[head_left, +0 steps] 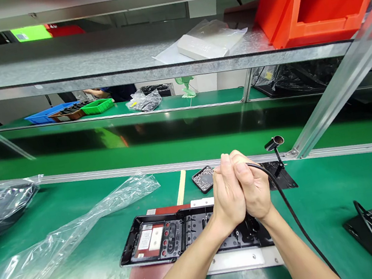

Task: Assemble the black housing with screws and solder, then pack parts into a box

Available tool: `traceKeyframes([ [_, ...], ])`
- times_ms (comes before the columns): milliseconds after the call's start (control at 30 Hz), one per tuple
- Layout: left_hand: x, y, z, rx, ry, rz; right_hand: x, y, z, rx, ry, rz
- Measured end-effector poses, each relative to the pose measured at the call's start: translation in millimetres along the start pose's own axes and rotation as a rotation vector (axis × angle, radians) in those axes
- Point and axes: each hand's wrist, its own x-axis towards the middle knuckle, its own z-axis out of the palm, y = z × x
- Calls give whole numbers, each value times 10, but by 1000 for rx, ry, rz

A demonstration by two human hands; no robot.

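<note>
Black cable [293,212] at the right hand [255,185], over an open housing

The cable leaves the thumb side of the right fist right of the frame's centre, arches over, and runs down toward the lower right, past the outer side of the right forearm. Its long axis slants away from the hands, so the right hand is the nearer one. Both hands are curled and pressed together; the right appears clamped on the cable, but whether the left hand [229,194] grips it too cannot be told.

Below them, at lower centre, the black housing [193,226] lies open side up on the worktop [93,250], its long axis running left to right. The hands and forearms cover part of its right half; any contact there is hidden. A tray of small metal parts [203,179] sits just beyond the left hand.
</note>
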Motion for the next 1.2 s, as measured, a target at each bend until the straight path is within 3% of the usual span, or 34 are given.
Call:
traceKeyframes([
  [267,-70,-74,36,38,5,-64,3,-1,-2,9,7,-2],
  [733,23,46,-17,-31,-33,-21,-18,3,-4,22,15,-5],
  [1200,-35,-39,9,119,9,38,-14,4,0,17,15,9],
])
